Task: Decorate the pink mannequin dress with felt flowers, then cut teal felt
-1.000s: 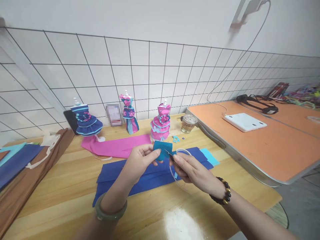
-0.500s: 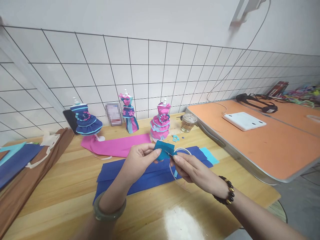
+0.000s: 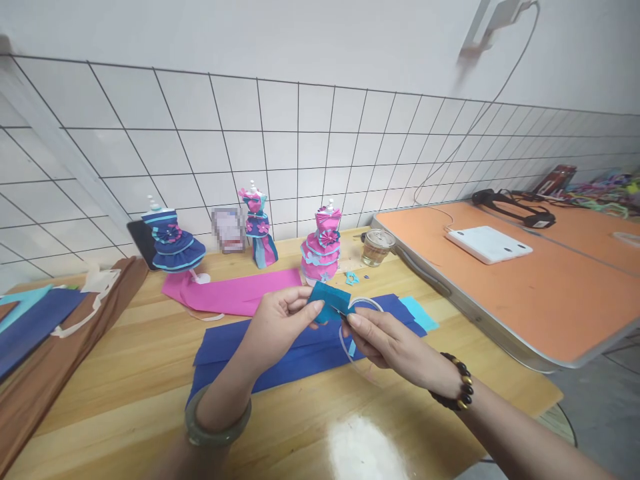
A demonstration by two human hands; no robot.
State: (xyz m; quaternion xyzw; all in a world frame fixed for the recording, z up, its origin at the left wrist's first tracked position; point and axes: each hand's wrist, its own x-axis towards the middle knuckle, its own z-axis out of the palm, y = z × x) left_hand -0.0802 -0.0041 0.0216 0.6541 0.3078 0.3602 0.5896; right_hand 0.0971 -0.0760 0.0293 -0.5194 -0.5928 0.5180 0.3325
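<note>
Between the thumb and fingers of my left hand [image 3: 283, 317] is a small folded teal piece of cloth [image 3: 331, 297]. My right hand [image 3: 380, 333] is closed round a small pair of scissors [image 3: 341, 311], mostly hidden by the fingers. Its thin blades meet the teal cloth at the lower right edge. Below both hands lies a long strip of dark blue cloth [image 3: 295, 367]. A thin white ring [image 3: 370, 303] rests on that strip, partly behind my right hand. Beyond my left hand a pink strip of cloth [image 3: 235, 293] is spread on the wooden table [image 3: 280, 433].
Mini dress forms wear a blue dress [image 3: 177, 247], a multicoloured dress [image 3: 259, 227] and a pink dress [image 3: 323, 247]. Near them are a lidded cup [image 3: 379, 247] and turquoise scraps [image 3: 352, 278]. Brown cloth [image 3: 75, 353] lies left; an orange table [image 3: 560, 300] with a white box [image 3: 490, 243] adjoins right.
The scissor blades have shifted slightly against the teal cloth, which is still pinched in my left hand. The whole view has tilted a little; other things stay put.
</note>
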